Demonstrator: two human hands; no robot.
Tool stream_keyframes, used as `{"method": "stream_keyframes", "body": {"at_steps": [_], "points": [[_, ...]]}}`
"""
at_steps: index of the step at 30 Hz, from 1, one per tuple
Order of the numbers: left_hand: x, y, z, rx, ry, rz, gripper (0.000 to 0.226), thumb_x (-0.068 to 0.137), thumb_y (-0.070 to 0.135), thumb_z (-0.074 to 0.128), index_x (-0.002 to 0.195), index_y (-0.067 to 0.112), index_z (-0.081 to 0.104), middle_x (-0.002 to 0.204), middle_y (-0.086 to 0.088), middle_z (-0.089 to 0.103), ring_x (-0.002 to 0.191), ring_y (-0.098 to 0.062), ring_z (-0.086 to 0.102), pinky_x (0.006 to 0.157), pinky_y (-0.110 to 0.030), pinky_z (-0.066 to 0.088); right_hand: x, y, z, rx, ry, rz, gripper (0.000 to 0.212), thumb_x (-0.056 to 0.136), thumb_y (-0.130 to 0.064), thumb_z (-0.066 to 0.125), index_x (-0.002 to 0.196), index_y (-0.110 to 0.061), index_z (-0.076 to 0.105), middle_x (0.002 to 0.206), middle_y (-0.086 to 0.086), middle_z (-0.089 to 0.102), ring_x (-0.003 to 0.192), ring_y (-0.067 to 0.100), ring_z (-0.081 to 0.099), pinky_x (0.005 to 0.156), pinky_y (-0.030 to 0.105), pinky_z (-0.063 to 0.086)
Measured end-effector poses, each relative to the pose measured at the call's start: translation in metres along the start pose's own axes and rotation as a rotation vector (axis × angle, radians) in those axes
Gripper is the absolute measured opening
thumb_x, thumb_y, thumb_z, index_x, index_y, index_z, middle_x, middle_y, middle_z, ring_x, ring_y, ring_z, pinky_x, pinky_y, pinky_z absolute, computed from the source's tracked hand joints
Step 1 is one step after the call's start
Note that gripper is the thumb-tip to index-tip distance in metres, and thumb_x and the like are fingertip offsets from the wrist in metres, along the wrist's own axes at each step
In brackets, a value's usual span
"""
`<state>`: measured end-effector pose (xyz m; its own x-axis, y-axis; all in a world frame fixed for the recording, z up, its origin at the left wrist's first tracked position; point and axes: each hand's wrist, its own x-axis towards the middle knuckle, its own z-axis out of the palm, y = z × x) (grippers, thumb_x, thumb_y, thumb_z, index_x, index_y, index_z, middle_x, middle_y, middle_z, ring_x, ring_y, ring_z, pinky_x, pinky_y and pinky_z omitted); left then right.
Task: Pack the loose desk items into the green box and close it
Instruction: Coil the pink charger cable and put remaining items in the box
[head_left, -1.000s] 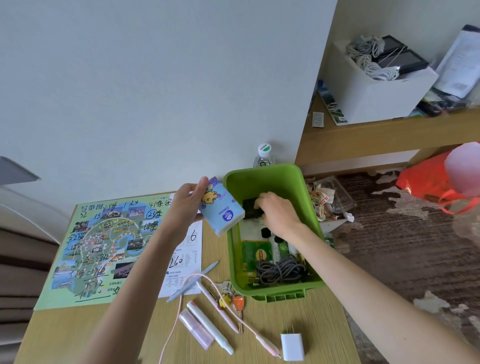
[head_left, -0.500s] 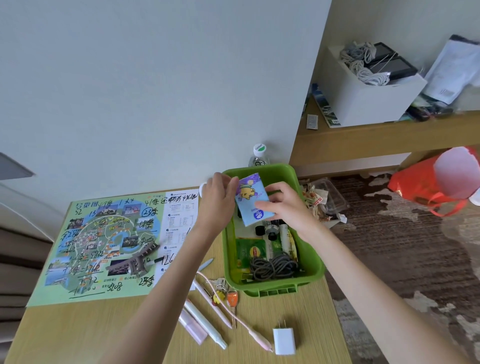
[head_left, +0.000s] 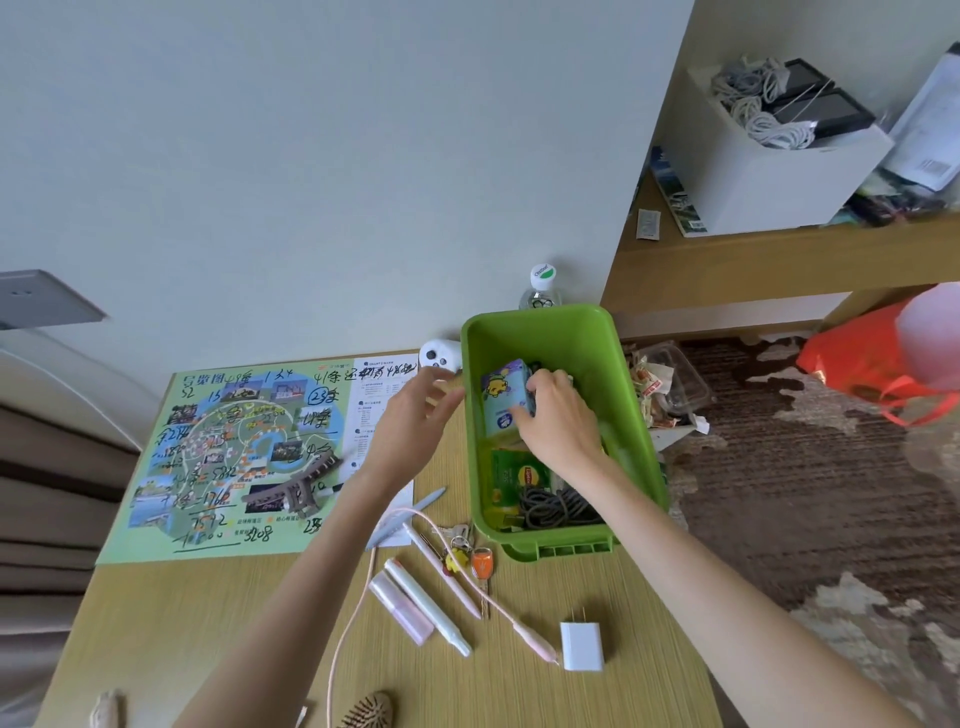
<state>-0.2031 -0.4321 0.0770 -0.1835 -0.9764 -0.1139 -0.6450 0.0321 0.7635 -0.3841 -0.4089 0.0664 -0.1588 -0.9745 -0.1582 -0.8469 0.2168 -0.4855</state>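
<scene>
The tissue pack (head_left: 503, 399) is gripped by the right hand (head_left: 558, 415) inside the green box (head_left: 636, 415), at the box's 12 o'clock end. The left hand (head_left: 415, 415), fingers spread and empty, is held at the box's 9 o'clock rim. The pack is best laid flat beside the tea packet (head_left: 514, 475), leaving room. Items beneath the right hand are hidden; no lid is visible.

Tissue pack (head_left: 503, 400) now inside green box (head_left: 636, 415), left hand (head_left: 415, 415) off.
</scene>
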Motion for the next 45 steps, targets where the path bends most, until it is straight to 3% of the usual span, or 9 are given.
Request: {"method": "stream_keyframes", "body": {"at_steps": [7,9,13,17,22,29,35,43,45], "points": [[-0.062,-0.070,-0.015,0.201,0.031,-0.059,0.014,0.096,0.017,0.056,0.105,0.019,0.067,0.099,0.002,0.066,0.083,-0.013,0.063,0.067,-0.029,0.049,-0.071,-0.041,-0.017,0.291,0.279,-0.474,0.009,0.090,-0.012,0.062,0.099,-0.011,0.059,0.099,-0.003,0.057,0.073,0.006,0.057,0.059,0.029,0.052],[-0.079,-0.091,-0.016,0.310,0.056,-0.080,0.015,0.094,0.013,0.057,0.102,0.020,0.068,0.098,0.003,0.065,0.083,-0.013,0.064,0.065,-0.027,0.048,-0.091,-0.053,-0.005,0.251,0.249,-0.577,0.008,0.089,-0.009,0.062,0.096,-0.010,0.058,0.095,-0.003,0.057,0.068,0.007,0.056,0.056,0.026,0.050],[-0.100,-0.119,-0.009,0.484,-0.014,-0.093,0.020,0.092,0.015,0.061,0.111,0.018,0.066,0.111,0.001,0.063,0.107,-0.020,0.058,0.078,-0.034,0.049,-0.123,-0.061,0.035,0.139,0.043,-0.685,0.003,0.092,-0.008,0.057,0.095,-0.009,0.057,0.094,-0.002,0.055,0.063,0.008,0.051,0.050,0.024,0.049],[-0.104,-0.129,-0.001,0.609,-0.095,-0.064,0.026,0.094,0.020,0.059,0.120,0.021,0.061,0.120,0.000,0.059,0.108,-0.018,0.055,0.083,-0.030,0.049,-0.136,-0.049,0.075,-0.026,-0.152,-0.635,0.008,0.096,-0.013,0.050,0.098,-0.009,0.057,0.099,0.001,0.054,0.071,0.019,0.057,0.058,0.038,0.053],[-0.099,-0.129,0.008,0.690,-0.133,-0.080,0.026,0.094,0.027,0.059,0.119,0.021,0.054,0.114,-0.002,0.057,0.101,-0.019,0.055,0.073,-0.027,0.046,-0.139,-0.034,0.113,-0.123,-0.261,-0.488,0.013,0.097,-0.012,0.048,0.107,-0.010,0.055,0.108,0.003,0.056,0.095,0.020,0.059,0.073,0.035,0.051],[-0.095,-0.127,-0.006,0.703,-0.205,-0.143,0.014,0.100,0.020,0.036,0.102,0.012,0.046,0.097,-0.004,0.058,0.080,-0.021,0.056,0.062,-0.032,0.044,-0.126,-0.041,0.142,-0.219,-0.208,-0.353,0.031,0.097,-0.008,0.049,0.127,-0.009,0.046,0.123,0.006,0.053,0.101,0.021,0.061,0.075,0.033,0.054],[-0.103,-0.139,-0.036,0.587,-0.332,-0.301,0.024,0.102,0.028,0.029,0.092,0.013,0.044,0.081,-0.002,0.055,0.067,-0.021,0.050,0.061,-0.036,0.038,-0.113,-0.048,0.149,-0.340,-0.200,-0.306,0.023,0.097,-0.010,0.052,0.120,-0.009,0.052,0.120,0.008,0.057,0.097,0.021,0.065,0.074,0.032,0.052],[-0.127,-0.151,-0.052,0.443,-0.118,-0.341,0.046,0.095,0.052,0.048,0.061,0.020,0.044,0.055,0.007,0.047,0.045,-0.012,0.042,0.045,-0.024,0.029,-0.103,-0.054,0.145,-0.282,-0.229,-0.227,0.018,0.094,-0.016,0.052,0.108,-0.007,0.058,0.108,0.008,0.059,0.091,0.025,0.065,0.069,0.033,0.048],[-0.131,-0.150,-0.052,0.322,-0.073,-0.369,0.051,0.097,0.049,0.047,0.057,0.017,0.043,0.051,0.004,0.045,0.042,-0.014,0.041,0.045,-0.026,0.036,-0.104,-0.054,0.142,-0.234,-0.214,-0.229,0.019,0.092,-0.019,0.048,0.104,-0.006,0.057,0.102,0.007,0.057,0.086,0.025,0.064,0.066,0.032,0.046]]}}
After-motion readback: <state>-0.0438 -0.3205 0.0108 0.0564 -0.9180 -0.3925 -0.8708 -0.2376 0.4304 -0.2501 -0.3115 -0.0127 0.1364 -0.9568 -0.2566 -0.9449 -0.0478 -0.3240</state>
